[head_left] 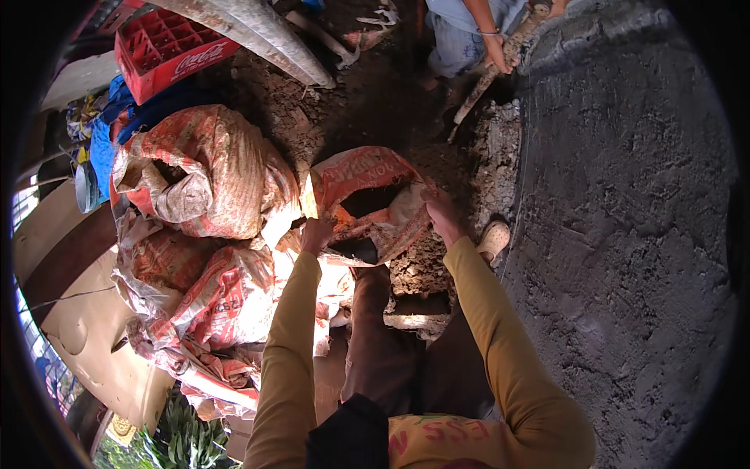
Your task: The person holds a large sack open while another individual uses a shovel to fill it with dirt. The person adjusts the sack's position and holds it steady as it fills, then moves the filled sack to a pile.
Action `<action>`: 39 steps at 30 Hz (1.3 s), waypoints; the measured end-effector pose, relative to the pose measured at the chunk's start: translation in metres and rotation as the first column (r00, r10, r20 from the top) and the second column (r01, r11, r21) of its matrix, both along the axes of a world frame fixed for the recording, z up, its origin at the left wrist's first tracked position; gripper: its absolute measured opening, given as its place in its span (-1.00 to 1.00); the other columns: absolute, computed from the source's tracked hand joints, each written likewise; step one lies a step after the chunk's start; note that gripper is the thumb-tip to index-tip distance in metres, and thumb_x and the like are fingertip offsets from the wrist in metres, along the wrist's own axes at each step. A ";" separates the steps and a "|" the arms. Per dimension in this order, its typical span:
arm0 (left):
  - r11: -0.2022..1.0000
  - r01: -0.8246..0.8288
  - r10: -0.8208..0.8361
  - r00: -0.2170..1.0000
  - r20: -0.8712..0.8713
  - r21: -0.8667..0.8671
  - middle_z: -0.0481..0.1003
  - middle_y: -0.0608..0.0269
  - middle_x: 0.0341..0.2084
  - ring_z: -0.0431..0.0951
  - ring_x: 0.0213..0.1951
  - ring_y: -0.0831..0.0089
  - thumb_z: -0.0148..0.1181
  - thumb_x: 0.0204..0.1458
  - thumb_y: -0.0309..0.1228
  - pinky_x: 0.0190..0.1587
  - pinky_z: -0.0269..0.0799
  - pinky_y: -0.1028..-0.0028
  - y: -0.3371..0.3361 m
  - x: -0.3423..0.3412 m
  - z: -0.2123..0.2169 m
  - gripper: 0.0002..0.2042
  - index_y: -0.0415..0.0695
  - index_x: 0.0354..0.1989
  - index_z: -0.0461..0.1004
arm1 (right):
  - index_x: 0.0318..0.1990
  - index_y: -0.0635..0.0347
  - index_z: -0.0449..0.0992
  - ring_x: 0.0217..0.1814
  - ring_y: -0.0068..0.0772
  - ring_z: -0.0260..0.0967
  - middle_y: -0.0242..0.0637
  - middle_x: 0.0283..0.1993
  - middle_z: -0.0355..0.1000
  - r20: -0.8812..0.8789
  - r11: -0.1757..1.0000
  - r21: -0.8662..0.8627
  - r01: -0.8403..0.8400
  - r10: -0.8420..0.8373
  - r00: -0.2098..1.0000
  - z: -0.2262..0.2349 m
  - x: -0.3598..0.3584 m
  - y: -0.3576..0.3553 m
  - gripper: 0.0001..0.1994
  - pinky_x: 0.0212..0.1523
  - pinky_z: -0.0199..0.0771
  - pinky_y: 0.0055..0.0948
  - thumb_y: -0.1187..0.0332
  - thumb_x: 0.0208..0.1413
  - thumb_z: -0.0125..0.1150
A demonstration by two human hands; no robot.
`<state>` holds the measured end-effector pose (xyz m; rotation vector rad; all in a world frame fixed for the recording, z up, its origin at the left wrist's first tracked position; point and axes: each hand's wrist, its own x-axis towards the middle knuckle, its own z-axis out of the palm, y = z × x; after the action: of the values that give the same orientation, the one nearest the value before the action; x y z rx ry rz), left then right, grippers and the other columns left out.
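Between my two hands a red and white woven sack (367, 166) hangs with its mouth open toward me. The inside is dark, and I cannot make out what it holds. My left hand (316, 233) grips the sack's left edge. At the right edge, my right hand (444, 219) is closed on the fabric. Close to my left hand stands a full, dirty woven sack (226, 172), and several crumpled red and white sacks (226, 301) lie below it.
Wet grey cement (625, 234) covers the right side. A co-worker's hand (496, 53) holds a wooden stick (484, 84) at the far side. A red plastic crate (176, 59) and a pole (266, 35) are at the far left. My shoe (494, 238) stands beside the cement edge.
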<state>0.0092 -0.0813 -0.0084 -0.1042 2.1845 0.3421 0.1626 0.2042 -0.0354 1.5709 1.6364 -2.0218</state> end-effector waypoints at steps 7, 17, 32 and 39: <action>0.989 0.008 0.016 0.986 0.165 -0.144 0.50 -0.21 -0.22 0.52 -0.07 0.11 0.21 -0.19 0.21 -0.04 0.39 0.24 -0.046 0.032 -0.066 -0.20 -0.48 -0.15 0.43 | -0.12 0.30 0.45 -0.30 -0.36 0.42 -0.19 -0.25 0.45 0.095 0.927 -0.352 0.126 -0.099 0.991 0.011 -0.007 -0.005 -0.72 -0.34 0.43 -0.29 0.29 0.09 0.15; 0.969 0.222 -0.216 0.974 -0.072 0.104 0.50 -0.13 -0.41 0.53 -0.28 0.03 -0.15 0.18 -0.33 -0.22 0.42 0.21 -0.053 0.096 -0.028 -0.70 -0.24 -0.20 0.50 | -0.06 0.29 0.41 -0.33 -0.32 0.41 -0.23 -0.25 0.41 0.118 0.903 -0.422 -0.081 0.144 0.983 0.039 0.057 -0.047 -0.61 -0.34 0.44 -0.34 0.47 -0.13 0.26; 0.742 0.560 -0.419 0.817 -0.396 0.370 0.49 -0.01 -0.58 0.53 -0.45 0.08 0.01 -0.12 -0.48 -0.38 0.42 0.20 0.037 0.196 0.102 -0.88 -0.20 -0.56 0.48 | 0.11 0.39 0.30 0.01 -0.29 0.32 -0.19 0.05 0.37 0.160 0.944 -0.088 -0.317 0.328 0.931 0.210 0.211 -0.029 -0.47 -0.02 0.32 -0.40 0.58 -0.16 0.09; 0.718 0.520 -0.466 0.853 -0.235 0.463 0.48 -0.04 -0.62 0.55 -0.49 0.10 0.04 -0.16 -0.48 -0.44 0.45 0.26 0.030 0.263 0.065 -0.89 -0.24 -0.54 0.48 | 0.08 0.38 0.33 -0.07 -0.33 0.37 -0.19 -0.02 0.41 0.256 0.976 -0.158 -0.149 0.186 0.949 0.231 0.221 -0.025 -0.50 -0.05 0.34 -0.47 0.62 -0.14 0.07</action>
<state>0.2721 -0.0517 0.0565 0.8069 2.0431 0.6135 0.3834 0.1789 0.1961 1.5231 1.4441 -1.7092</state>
